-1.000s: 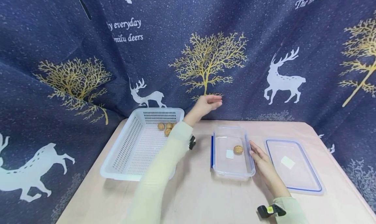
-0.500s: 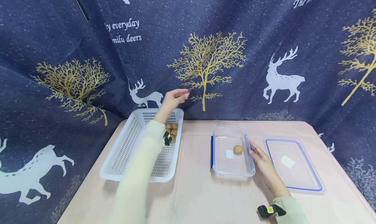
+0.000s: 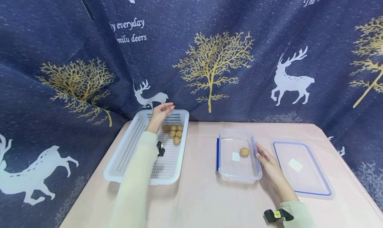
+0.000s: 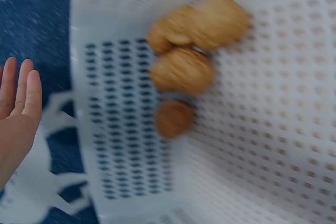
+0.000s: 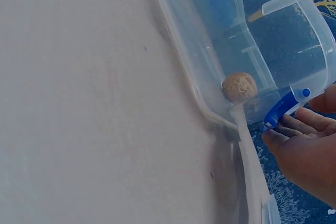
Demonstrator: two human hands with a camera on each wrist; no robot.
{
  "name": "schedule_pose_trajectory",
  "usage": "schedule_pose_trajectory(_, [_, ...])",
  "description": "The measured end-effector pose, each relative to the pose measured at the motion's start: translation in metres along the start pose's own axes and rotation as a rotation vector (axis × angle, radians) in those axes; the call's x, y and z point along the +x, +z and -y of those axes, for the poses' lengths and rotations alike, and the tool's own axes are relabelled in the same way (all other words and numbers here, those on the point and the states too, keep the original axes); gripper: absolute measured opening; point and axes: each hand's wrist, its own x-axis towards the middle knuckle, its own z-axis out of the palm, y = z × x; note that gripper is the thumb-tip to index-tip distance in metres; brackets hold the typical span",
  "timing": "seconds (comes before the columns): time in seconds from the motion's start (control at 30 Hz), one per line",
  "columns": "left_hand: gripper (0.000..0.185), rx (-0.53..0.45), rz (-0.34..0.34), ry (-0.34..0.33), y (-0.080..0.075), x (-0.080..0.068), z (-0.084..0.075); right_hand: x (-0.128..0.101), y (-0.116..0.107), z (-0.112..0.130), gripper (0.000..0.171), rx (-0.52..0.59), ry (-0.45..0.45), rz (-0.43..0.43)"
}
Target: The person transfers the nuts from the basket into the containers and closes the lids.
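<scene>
Dark blue cloth (image 3: 257,15) is hanging behind, with white deer and gold trees showing. Pale pink surface (image 3: 197,194) is spreading below it. White slotted basket (image 3: 164,181) is sitting at left; clear box (image 3: 239,178) is standing uncovered, well apart to its right. Blue-edged lid (image 3: 308,174) is lying flat beyond the box. Left hand (image 3: 161,112) is hovering at the basket's far rim, fingers extended, close together, holding nothing. Right hand (image 3: 270,170) is touching the box's right side, fingers extended near a blue latch (image 5: 286,107). I'm counting six walnuts (image 3: 172,134) clustering in the basket's far right corner; one walnut (image 3: 244,152) is resting inside the box.
</scene>
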Motion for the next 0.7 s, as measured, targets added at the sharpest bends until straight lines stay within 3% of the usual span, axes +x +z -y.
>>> schedule_pose_trajectory(0.37, [0.035, -0.042, -0.116, -0.055, -0.021, -0.001, 0.053, -0.004, 0.000, 0.000, 0.057, -0.004, -0.001, -0.001])
schedule_pose_trajectory(0.7, [0.034, 0.082, -0.215, -0.077, -0.033, -0.004, 0.083, -0.003, 0.001, 0.002, 0.057, -0.010, 0.002, -0.002])
